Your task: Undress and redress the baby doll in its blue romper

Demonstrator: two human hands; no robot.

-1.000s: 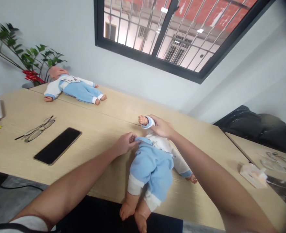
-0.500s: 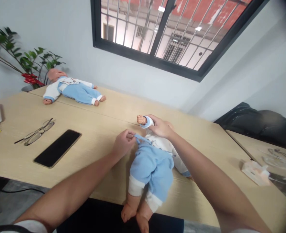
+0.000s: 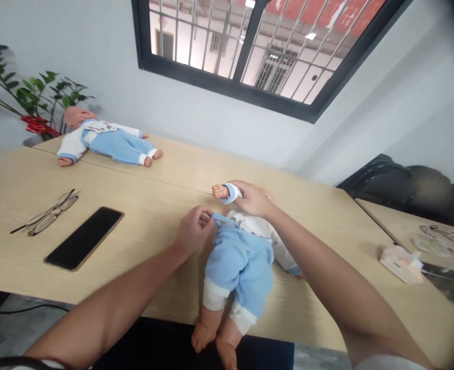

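A baby doll (image 3: 246,252) in a white top and blue trousers lies on its back on the table in front of me, its feet past the front edge. My left hand (image 3: 194,227) is closed in a pinch on a blue edge of its clothing at the waist, pulling it out to the left. My right hand (image 3: 252,199) is wrapped around the doll's sleeved arm (image 3: 232,193), and the small doll hand sticks out to the left of my fingers. Behind my right hand and forearm, most of the doll's head and chest is hidden.
A second doll (image 3: 113,141) in matching clothes lies at the back left, near a potted plant (image 3: 38,97). Glasses (image 3: 48,216) and a black phone (image 3: 85,238) rest to the left. At the right are a tissue pack (image 3: 401,263) and black chairs (image 3: 404,190).
The whole view has shifted slightly, so the far doll, phone and glasses appear further left. Both hands keep their hold on the near doll with hardly any movement.
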